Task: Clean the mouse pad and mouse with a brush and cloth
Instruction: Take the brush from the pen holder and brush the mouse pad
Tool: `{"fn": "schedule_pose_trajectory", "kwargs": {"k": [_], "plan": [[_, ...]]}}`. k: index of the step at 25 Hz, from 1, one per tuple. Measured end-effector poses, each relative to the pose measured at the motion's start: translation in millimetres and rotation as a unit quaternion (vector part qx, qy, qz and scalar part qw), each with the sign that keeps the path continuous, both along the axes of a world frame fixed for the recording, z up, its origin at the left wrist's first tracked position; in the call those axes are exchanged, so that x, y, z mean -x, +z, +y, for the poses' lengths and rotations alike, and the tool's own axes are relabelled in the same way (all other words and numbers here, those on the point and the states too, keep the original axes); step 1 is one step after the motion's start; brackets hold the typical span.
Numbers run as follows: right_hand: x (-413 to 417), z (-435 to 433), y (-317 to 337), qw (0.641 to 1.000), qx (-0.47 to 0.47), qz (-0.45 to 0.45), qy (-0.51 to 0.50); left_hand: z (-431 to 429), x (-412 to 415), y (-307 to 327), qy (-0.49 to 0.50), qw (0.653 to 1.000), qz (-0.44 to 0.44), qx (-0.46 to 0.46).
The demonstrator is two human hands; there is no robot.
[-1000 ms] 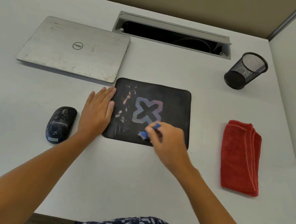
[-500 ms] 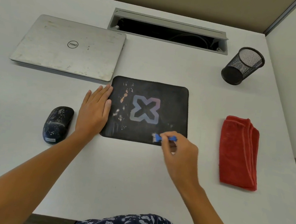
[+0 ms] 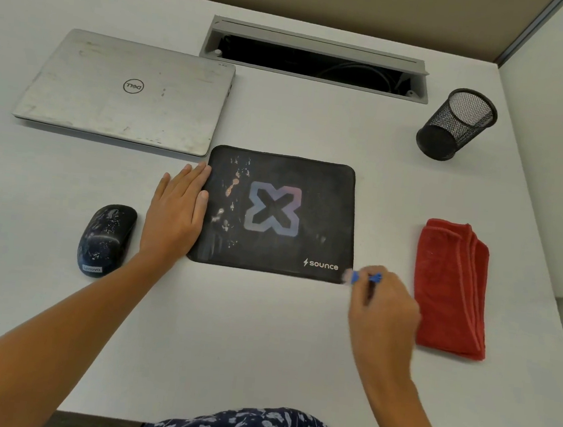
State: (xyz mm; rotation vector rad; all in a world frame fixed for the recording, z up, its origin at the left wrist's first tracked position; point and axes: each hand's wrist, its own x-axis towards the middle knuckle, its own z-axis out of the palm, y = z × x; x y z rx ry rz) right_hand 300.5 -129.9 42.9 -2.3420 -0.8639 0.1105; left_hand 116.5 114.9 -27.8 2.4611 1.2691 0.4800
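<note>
Head view: right fingers [image 3: 386,285] tight around brush [image 3: 356,276]

The left hand [image 3: 175,217] is lying palm down, fingers straight and close together, pointing away from the body, its forearm reaching in from the lower left. The right hand [image 3: 382,312], slightly blurred, is curling its fingers round a small blue brush [image 3: 358,277], back of the hand facing up.

Head view looks down onto the desk [image 3: 261,342], seemingly close

The right hand [image 3: 382,312] has swept the brush [image 3: 363,277] to the pad's [image 3: 327,190] near-right corner.
</note>
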Motion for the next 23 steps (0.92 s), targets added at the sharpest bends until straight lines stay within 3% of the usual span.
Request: {"fn": "schedule_pose_trajectory", "kwargs": {"k": [2, 5, 7, 9, 11, 14, 16, 17, 21, 23], "plan": [[-10, -6, 2, 0.997, -0.014, -0.049, -0.051, 1, 0, 0, -0.001, 1.0, -0.001, -0.003], [7, 6, 7, 0.994, -0.069, 0.024, 0.079, 0, 0, 0, -0.001, 1.0, 0.001, -0.003], [8, 6, 5, 0.992, -0.036, 0.06, 0.107, 0, 0, 1, -0.001, 1.0, 0.001, 0.0], [-10, -1, 2, 0.999, 0.033, -0.026, 0.021, 0, 0, 2, -0.003, 1.0, 0.0, 0.002], [-22, -8, 4, 0.995, 0.039, -0.084, -0.042, 0, 0, 2, -0.002, 1.0, 0.002, 0.002], [2, 11, 12, 0.995, -0.044, 0.053, 0.068, 0, 0, 2, -0.002, 1.0, 0.007, 0.002], [19, 20, 11, 0.982, -0.028, 0.12, 0.143, 0, 0, 3, -0.003, 1.0, 0.007, 0.002], [18, 19, 9, 0.984, 0.006, 0.108, 0.143, -1, 0, 3, -0.003, 1.0, 0.007, 0.003], [-16, 0, 12, 0.993, 0.078, -0.085, -0.033, 0, 0, 3, -0.003, 1.0, 0.006, 0.001], [-13, 5, 14, 0.996, 0.055, -0.062, -0.013, 0, 0, 2, -0.003, 1.0, 0.003, 0.001]]}}
